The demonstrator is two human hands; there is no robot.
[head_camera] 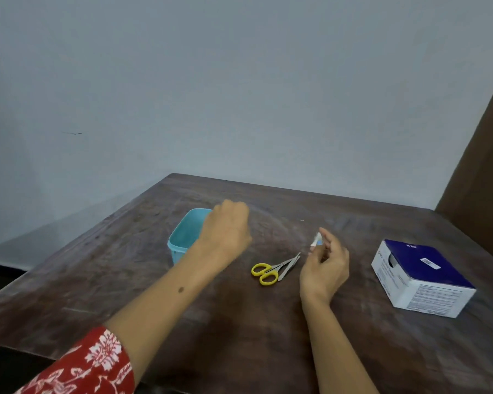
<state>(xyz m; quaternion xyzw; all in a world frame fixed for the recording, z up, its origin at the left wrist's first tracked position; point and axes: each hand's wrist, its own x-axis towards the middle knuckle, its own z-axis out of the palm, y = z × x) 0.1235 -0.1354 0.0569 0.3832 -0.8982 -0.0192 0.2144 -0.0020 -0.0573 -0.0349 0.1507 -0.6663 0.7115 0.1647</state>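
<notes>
while the right hand (325,268) hovers above the middle of the table (111,274), its thumb and fingertips pinch a small white and blue piece (316,240), held up clear of the wood; the piece is too small to tell more about it. the remaining fingers of that hand are loosely bent toward the palm.

the left hand (225,226) hangs over the right rim of a teal tub (182,237), which stands open toward the far left corner of the table. its back faces the camera and its fingers are curled downward, blurred, so i cannot tell whether they hold anything.

between the two hands, a little nearer the front edge, lie yellow-handled scissors (273,270), flat on the wood with the blades slightly apart and pointing toward the right hand, just beside it. a white and dark blue box (419,277) sits near the right edge, well apart from the scissors. a red flowered sleeve (88,365) covers the left upper arm at the front edge.
</notes>
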